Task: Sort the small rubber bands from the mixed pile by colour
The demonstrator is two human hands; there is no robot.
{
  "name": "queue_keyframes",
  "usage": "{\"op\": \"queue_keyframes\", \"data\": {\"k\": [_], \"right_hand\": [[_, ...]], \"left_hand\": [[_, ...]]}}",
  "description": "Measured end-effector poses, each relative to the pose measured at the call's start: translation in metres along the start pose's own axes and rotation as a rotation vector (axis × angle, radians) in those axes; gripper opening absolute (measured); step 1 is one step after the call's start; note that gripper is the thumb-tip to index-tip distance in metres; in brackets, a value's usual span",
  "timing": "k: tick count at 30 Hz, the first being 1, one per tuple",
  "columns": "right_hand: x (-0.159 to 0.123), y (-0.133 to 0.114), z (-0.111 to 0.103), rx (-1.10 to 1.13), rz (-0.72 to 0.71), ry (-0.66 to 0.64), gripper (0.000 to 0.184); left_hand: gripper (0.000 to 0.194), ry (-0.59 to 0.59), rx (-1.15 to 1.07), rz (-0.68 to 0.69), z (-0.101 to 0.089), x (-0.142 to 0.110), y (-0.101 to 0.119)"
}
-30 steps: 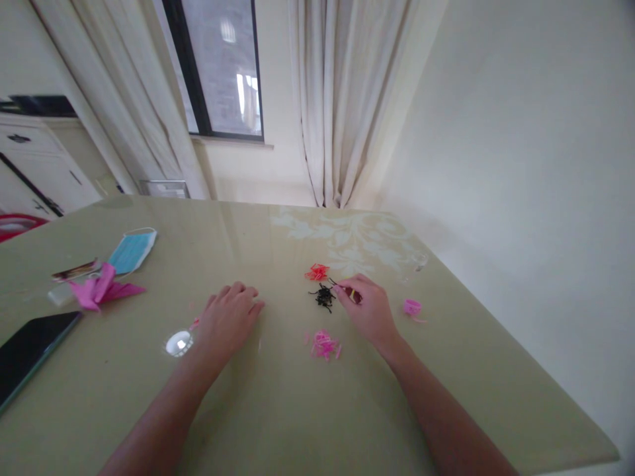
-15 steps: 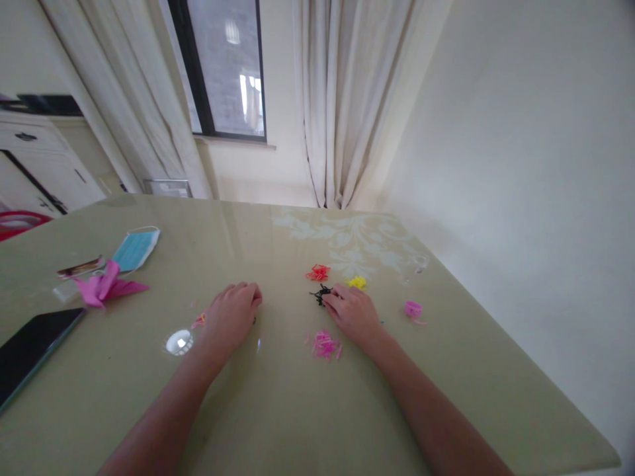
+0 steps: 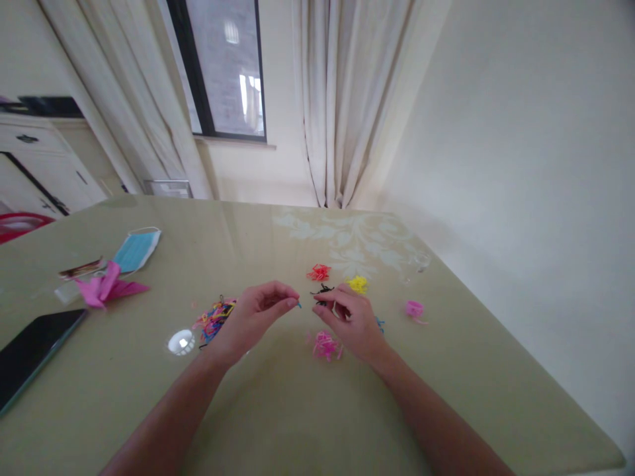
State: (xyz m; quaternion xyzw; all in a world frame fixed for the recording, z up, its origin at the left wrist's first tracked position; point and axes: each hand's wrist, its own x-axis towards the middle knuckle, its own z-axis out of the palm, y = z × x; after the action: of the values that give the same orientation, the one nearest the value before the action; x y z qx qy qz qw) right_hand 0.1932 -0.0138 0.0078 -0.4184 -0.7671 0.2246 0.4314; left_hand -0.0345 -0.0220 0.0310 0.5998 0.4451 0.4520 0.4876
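over the middle of the desk [image 3: 297,423]: we hold our left hand [image 3: 253,320] and right hand [image 3: 353,318] facing, fingertips apart.
left grip: pinching a small blue piece [image 3: 299,305] between thumb and forefinger.
right grip: slightly spread, beside the black pile [image 3: 325,289], which it partly hides.
mixed pile [image 3: 213,318]: many-coloured little pieces, partly hidden behind our left hand.
single colours: red pile [image 3: 319,272] beyond the black, yellow pile [image 3: 357,285] just past our right hand, pink pile [image 3: 325,345] nearer us, blue pieces [image 3: 380,324] beside our right wrist.
narrow strip [image 3: 82,268]: any writing is too small for us to read.
clear thing [image 3: 67,291]: beside the pink folded shape [image 3: 112,287]; we cannot tell whether it is a container.
far left: blue mask [image 3: 136,251], black phone [image 3: 40,354].
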Motion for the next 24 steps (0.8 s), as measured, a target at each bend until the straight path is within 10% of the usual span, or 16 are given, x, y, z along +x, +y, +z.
{"op": "queue_keyframes", "data": {"k": [24], "right_hand": [[-0.008,-0.024,-0.003,0.246,-0.002,-0.075,0.024]], "left_hand": [[0.027,-0.086,-0.167,-0.017,0.015,-0.007,0.002]]}}
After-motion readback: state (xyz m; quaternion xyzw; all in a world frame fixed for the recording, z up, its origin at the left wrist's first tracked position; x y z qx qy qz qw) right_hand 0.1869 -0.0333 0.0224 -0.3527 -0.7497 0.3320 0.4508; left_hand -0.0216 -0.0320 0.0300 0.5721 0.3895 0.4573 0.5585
